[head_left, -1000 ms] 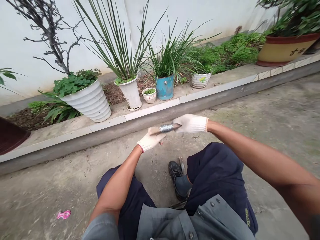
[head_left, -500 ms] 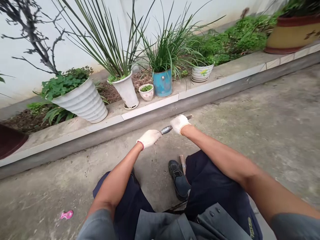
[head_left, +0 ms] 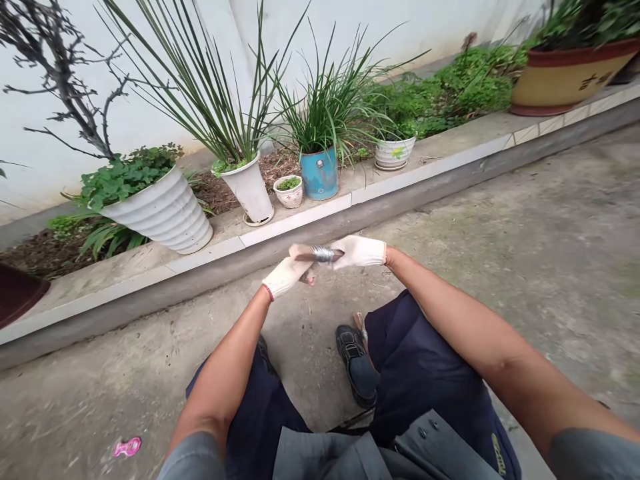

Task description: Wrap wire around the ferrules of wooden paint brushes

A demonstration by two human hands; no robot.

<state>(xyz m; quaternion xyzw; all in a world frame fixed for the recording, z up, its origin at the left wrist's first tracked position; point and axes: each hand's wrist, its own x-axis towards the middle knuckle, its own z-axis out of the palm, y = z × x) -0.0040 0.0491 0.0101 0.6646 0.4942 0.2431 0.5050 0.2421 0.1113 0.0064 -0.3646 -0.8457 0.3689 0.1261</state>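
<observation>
Both my hands wear white knit gloves and meet in front of my knees. My left hand (head_left: 286, 275) is closed round the near end of a short brown stick (head_left: 301, 252) that has shiny wire wound round its middle (head_left: 323, 254). My right hand (head_left: 359, 251) is closed on the stick's other end, just right of the wire. The stick lies roughly level, above the concrete ground. I am seated, with dark trousers and a black shoe (head_left: 353, 350) below my hands.
A raised tiled kerb (head_left: 295, 223) runs across ahead with several potted plants: a ribbed white pot (head_left: 163, 213), a tall white pot (head_left: 250, 190), a blue pot (head_left: 320, 173). A tool handle (head_left: 360, 325) lies by my shoe. A pink scrap (head_left: 127, 446) lies at lower left.
My right hand slid along the stick, out to its right end half a second ago, and has now come back beside the wire wrap. The left hand kept its hold.
</observation>
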